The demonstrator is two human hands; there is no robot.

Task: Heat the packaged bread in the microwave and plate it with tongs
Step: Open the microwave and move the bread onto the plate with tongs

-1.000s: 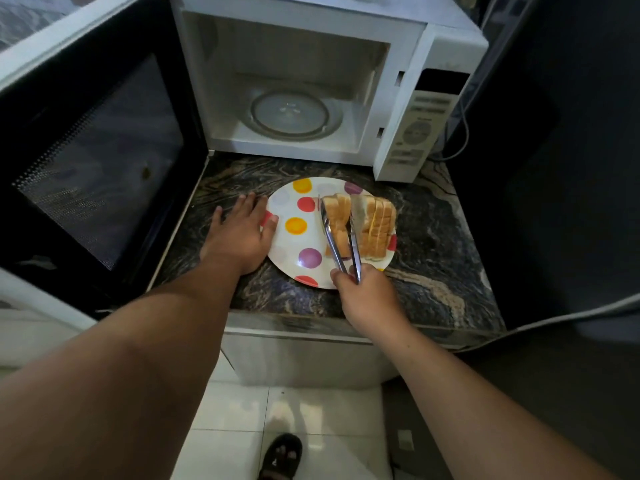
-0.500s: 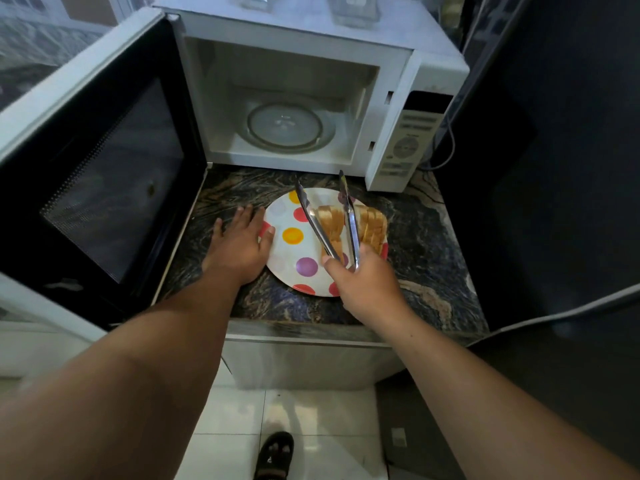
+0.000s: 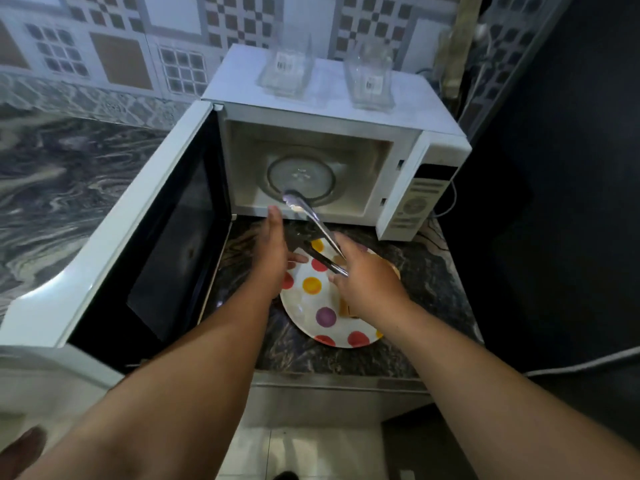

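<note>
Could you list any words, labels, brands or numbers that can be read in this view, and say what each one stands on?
None can be read.
Microwave control panel: markings and a dial show, too blurred to read.
Left clear container on top of the microwave: a small white sticker, too small to read.
Right clear container beside it: a similar sticker, also illegible.
Polka-dot plate: coloured dots only, no text.
</note>
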